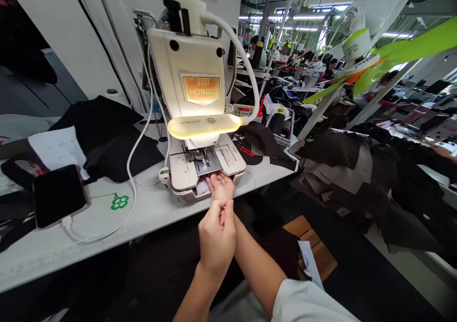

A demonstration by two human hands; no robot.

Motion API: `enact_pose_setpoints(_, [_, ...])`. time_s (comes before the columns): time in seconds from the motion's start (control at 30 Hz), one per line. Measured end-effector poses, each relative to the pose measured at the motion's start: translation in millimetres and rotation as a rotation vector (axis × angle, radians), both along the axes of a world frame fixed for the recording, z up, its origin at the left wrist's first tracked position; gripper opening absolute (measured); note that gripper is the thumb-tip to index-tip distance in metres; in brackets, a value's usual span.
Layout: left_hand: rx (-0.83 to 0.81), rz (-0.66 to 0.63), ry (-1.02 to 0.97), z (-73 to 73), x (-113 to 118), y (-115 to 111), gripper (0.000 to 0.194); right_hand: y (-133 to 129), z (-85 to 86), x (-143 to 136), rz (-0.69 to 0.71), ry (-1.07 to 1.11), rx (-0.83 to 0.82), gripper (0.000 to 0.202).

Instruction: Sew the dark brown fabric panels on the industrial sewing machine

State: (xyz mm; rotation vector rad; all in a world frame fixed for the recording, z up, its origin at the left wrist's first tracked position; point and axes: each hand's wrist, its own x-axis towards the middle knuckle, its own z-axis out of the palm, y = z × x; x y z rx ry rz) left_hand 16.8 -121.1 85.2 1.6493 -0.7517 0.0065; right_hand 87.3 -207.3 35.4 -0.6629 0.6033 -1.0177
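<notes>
A white sewing machine (187, 65) stands on the table, its lamp (205, 125) lit over the needle and presser foot (205, 157). My right hand (223, 187) reaches to the opening under the front edge of the metal needle plate (208, 167). Its fingers are bent together, their tips partly hidden beneath the plate. Just below and nearer to me is my left hand (217, 234), closed with thumb and fingers pinched together, by the right wrist. Whatever either hand holds is too small or hidden to name. Pale material (203, 186) shows inside the opening.
On the left lie a phone (59, 196) with a white charging cable (130, 169), a green clover-shaped charm (119, 202) and black fabric (117, 145). Red-handled snips (244, 149) lie right of the machine. A green-bladed fan (357, 69) and dark cloth piles (335, 169) stand at right.
</notes>
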Motion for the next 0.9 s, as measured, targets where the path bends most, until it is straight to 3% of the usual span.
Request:
enact_pose_setpoints(0.13, [0.017,0.047,0.018,-3.4,5,-1,0.018,4,2.6,12,-0.058,0.074,0.026,0.018])
enact_pose_setpoints(0.3, [0.040,0.068,0.093,-6.0,10,6,0.019,0,8.4,7,-0.014,0.159,-0.044,0.009])
enact_pose_setpoints(0.73, [0.022,0.061,0.131,-8.8,14,9,0.020,-15,8.8,8,0.079,0.232,-0.261,0.022])
enact_pose_setpoints(0.9, [0.006,0.057,0.169,-6.3,13,8,0.020,-17,2.7,12,0.040,0.275,-0.302,0.012])
